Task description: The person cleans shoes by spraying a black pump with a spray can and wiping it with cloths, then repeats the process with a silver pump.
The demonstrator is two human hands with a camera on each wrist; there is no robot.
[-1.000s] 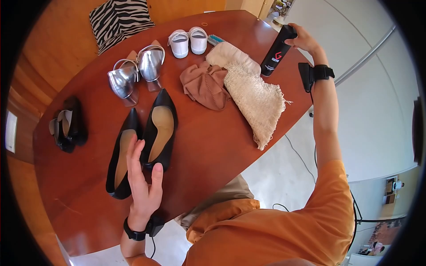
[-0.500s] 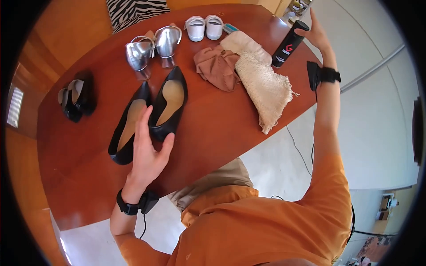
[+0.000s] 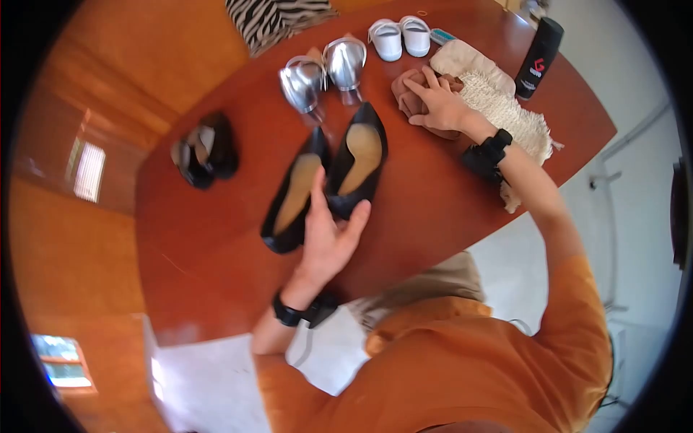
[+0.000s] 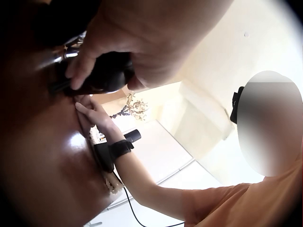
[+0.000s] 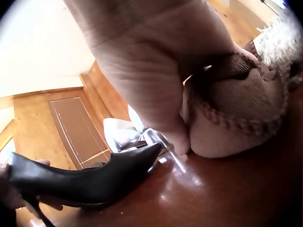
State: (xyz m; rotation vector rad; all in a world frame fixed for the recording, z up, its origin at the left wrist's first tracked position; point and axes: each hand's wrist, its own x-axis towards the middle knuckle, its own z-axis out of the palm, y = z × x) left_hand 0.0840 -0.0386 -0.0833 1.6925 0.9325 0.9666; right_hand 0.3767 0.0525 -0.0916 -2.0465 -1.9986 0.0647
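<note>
A pair of black pointed pumps with beige insoles stands on the table. My left hand (image 3: 328,242) holds the heel end of the right pump (image 3: 359,162), thumb on one side and fingers on the other; the left pump (image 3: 292,195) lies beside it. In the left wrist view the dark heel shows between thumb and fingers. My right hand (image 3: 442,108) rests on a crumpled brown cloth (image 3: 406,90) with a stitched edge, its fingers spread over it. In the right wrist view the cloth (image 5: 232,137) bulges beside the thumb.
A cream fringed cloth (image 3: 498,101) lies beside the brown one. A black spray can (image 3: 541,58) stands at the right. Silver heels (image 3: 345,61), white shoes (image 3: 388,42) and a blue-bristled brush (image 3: 442,36) sit farther back; dark shoes (image 3: 209,151) are at the left.
My right hand has let go of the black can, now standing upright on the table, and moved left onto the brown cloth. My left hand has closed in around the right pump's heel.
</note>
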